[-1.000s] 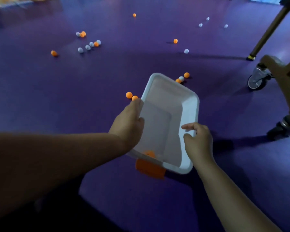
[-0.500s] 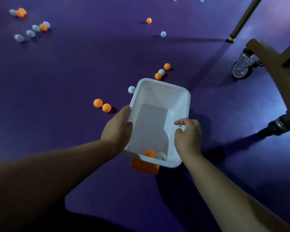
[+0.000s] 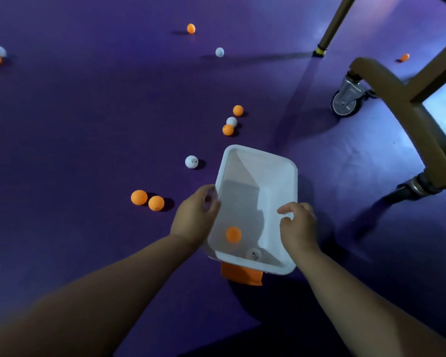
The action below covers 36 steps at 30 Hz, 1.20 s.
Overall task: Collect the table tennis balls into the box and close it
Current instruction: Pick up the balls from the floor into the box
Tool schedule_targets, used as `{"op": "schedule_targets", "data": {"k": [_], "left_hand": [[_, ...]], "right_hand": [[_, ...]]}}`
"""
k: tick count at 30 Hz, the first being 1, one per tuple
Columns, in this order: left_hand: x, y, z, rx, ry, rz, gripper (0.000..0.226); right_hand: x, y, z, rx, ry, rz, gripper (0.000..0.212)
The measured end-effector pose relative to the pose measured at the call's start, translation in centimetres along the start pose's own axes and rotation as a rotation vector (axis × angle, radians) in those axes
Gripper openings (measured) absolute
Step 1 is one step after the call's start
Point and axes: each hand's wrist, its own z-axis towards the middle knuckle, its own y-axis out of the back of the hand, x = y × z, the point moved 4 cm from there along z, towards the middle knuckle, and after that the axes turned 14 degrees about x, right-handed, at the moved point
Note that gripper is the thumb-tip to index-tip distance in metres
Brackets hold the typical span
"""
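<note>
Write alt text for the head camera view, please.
Two bare hands, left hand and right hand, hold an open white plastic box containing one orange ball and one white ball. More balls lie scattered on the purple floor.

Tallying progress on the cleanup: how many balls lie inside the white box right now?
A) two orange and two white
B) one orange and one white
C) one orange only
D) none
B: inside the white box lie one orange ball and one white ball.

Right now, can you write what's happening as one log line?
step: collecting | left hand and right hand: gripping box rims | in box: orange ball, white ball | floor: balls remain | lid: not closed
</note>
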Motion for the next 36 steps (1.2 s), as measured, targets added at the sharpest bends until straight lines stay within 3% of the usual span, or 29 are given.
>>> {"op": "schedule_targets", "data": {"k": [3, 6, 8, 12, 18, 20, 24, 27, 31, 34, 36], "left_hand": [[2.9, 2.1, 1.1, -0.058, 0.060, -0.063, 0.024], [6.6, 5.2, 2.3, -0.099, 0.055, 0.417, 0.028], [8.6, 6.6, 3.0, -0.032, 0.032, 0.711, 0.035], [11.0, 7.4, 3.8, 0.153, 0.028, 0.948, 0.045], [12.1, 7.8, 4.4, 0.208, 0.043, 0.978, 0.050], [10.5, 7.6, 4.2, 0.184, -0.018, 0.757, 0.047], [2.2, 6.6, 3.2, -0.026, -0.304, 0.370, 0.042], [-3.8, 4.3, 2.1, 0.048, -0.468, 0.246, 0.042], [-6.7, 0.6, 1.3, 0.257, -0.561, 0.254, 0.043], [-6.8, -0.3, 1.4, 0.261, -0.529, 0.383, 0.049], [-6.5, -0.6, 1.8, 0.261, -0.473, 0.502, 0.065]], "right_hand": [[0.1, -0.3, 0.1, -0.019, -0.019, -0.064, 0.031], [0.3, -0.5, 0.0, -0.035, -0.042, -0.134, 0.029], [0.5, -0.6, 0.0, -0.047, -0.045, -0.170, 0.026], [0.6, -0.6, -0.1, -0.056, -0.067, -0.212, 0.022], [0.6, -0.7, -0.1, -0.058, -0.070, -0.214, 0.022], [0.7, -0.6, -0.1, -0.047, -0.076, -0.180, 0.024], [1.2, -0.3, -0.7, -0.046, -0.081, -0.084, 0.031], [1.1, -0.4, -1.4, -0.056, -0.097, -0.036, 0.031], [0.9, -0.4, -2.2, -0.076, -0.129, 0.006, 0.029], [0.8, -0.6, -2.8, -0.103, -0.133, 0.064, 0.028], [0.8, -0.6, -3.1, -0.127, -0.128, 0.085, 0.028]]}}
